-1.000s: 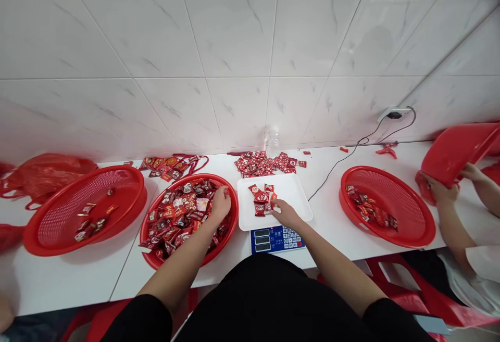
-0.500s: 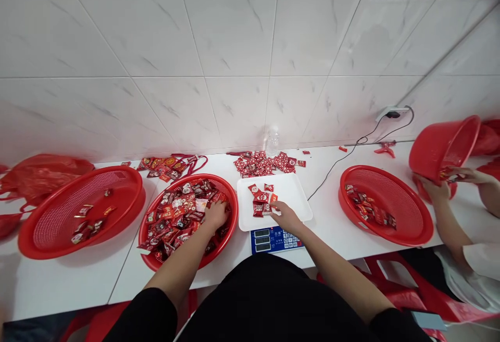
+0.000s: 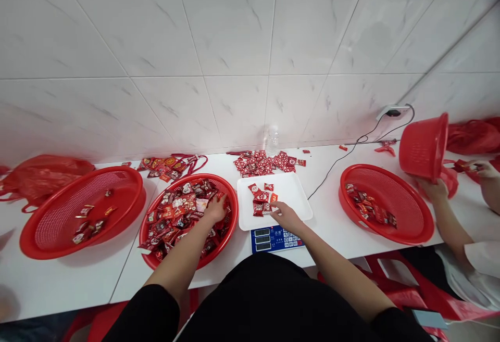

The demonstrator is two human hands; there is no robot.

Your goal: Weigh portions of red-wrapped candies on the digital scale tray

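My left hand [image 3: 215, 210] lies over the small wrapped snack packets [image 3: 177, 209] heaped in a red plastic basket [image 3: 143, 226]. Its fingers are apart and touch packets near the basket's right side. My right hand [image 3: 288, 217] is at a white tray [image 3: 299, 196], thumb and forefinger apart beside an orange packet [image 3: 274, 197]. Several red packets [image 3: 261, 196] lie loosely grouped there, just left of my fingertips. Under the tray is a scale with a blue keypad [image 3: 275, 240]; its displays are unreadable.
Behind the tray lie loose red packets [image 3: 258, 164] and a clear bottle [image 3: 272, 141]. A red basket with a few packets stands left [image 3: 128, 188], another right [image 3: 414, 212]. A black cable [image 3: 332, 167] crosses the table. At right, a co-worker's hands [image 3: 435, 190] hold a red tub [image 3: 422, 147].
My left hand has shifted slightly up among the packets, its fingers now more exposed. My right hand stays put. The co-worker's tub has moved left and turned more upright.
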